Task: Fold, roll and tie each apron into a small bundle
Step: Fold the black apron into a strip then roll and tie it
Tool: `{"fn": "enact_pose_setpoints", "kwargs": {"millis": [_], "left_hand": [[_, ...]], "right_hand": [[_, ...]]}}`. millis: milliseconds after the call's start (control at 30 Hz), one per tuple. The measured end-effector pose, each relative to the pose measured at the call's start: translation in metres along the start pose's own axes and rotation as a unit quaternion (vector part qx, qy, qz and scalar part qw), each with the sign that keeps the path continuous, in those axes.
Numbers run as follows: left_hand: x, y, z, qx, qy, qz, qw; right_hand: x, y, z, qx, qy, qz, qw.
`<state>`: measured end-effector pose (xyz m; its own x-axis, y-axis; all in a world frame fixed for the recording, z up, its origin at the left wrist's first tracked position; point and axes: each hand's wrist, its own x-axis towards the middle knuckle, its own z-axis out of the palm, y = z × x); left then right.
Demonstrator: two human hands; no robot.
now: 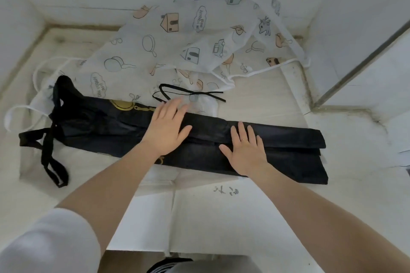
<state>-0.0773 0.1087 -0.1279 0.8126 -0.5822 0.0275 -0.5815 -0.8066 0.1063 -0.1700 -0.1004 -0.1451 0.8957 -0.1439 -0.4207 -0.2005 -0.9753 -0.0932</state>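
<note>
A black apron (295, 150) lies folded into a long narrow strip across the white surface, running from left to lower right. Its black neck loop and straps (51, 153) trail off the left end, and one thin black tie (188, 93) lies loose behind the strip. My left hand (166, 131) presses flat on the strip near its middle, fingers spread. A little to the right, my right hand (246, 150) lies flat on the same strip, fingers straight. A gold print (124, 105) shows on the apron's upper edge.
A white apron with cartoon houses and cars (177, 40) lies spread and crumpled behind the black one, its white ties (261, 71) trailing right and left. White walls close in the surface at the back and sides. Handwritten marks (226, 190) sit near the front.
</note>
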Motion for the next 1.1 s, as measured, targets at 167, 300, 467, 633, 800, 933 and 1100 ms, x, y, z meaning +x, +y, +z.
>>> {"fn": "enact_pose_setpoints", "kwargs": {"millis": [167, 300, 467, 633, 800, 933, 1100], "left_hand": [[-0.021, -0.072, -0.001, 0.075, -0.166, -0.107, 0.977], [-0.035, -0.077, 0.003, 0.092, -0.185, -0.102, 0.973], [-0.052, -0.077, 0.010, 0.132, -0.156, -0.098, 0.974], [-0.057, -0.090, 0.006, 0.155, -0.147, -0.082, 0.973], [-0.051, -0.086, -0.002, 0.153, -0.153, -0.112, 0.970], [-0.037, -0.060, -0.012, 0.104, -0.092, -0.117, 0.983], [-0.007, -0.012, 0.001, 0.040, -0.057, 0.076, 0.995]], "right_hand": [[0.020, -0.073, -0.021, 0.018, 0.111, -0.092, 0.989], [0.031, -0.123, -0.007, 0.066, 0.064, -0.112, 0.990], [0.040, -0.128, 0.016, 0.061, 0.024, -0.012, 0.998], [0.038, -0.120, 0.016, 0.062, 0.026, 0.047, 0.997], [0.024, -0.091, 0.006, 0.111, 0.090, 0.074, 0.987], [0.031, -0.063, -0.014, 0.126, 0.076, 0.061, 0.987], [0.033, -0.044, -0.031, 0.108, 0.067, 0.071, 0.989]]}}
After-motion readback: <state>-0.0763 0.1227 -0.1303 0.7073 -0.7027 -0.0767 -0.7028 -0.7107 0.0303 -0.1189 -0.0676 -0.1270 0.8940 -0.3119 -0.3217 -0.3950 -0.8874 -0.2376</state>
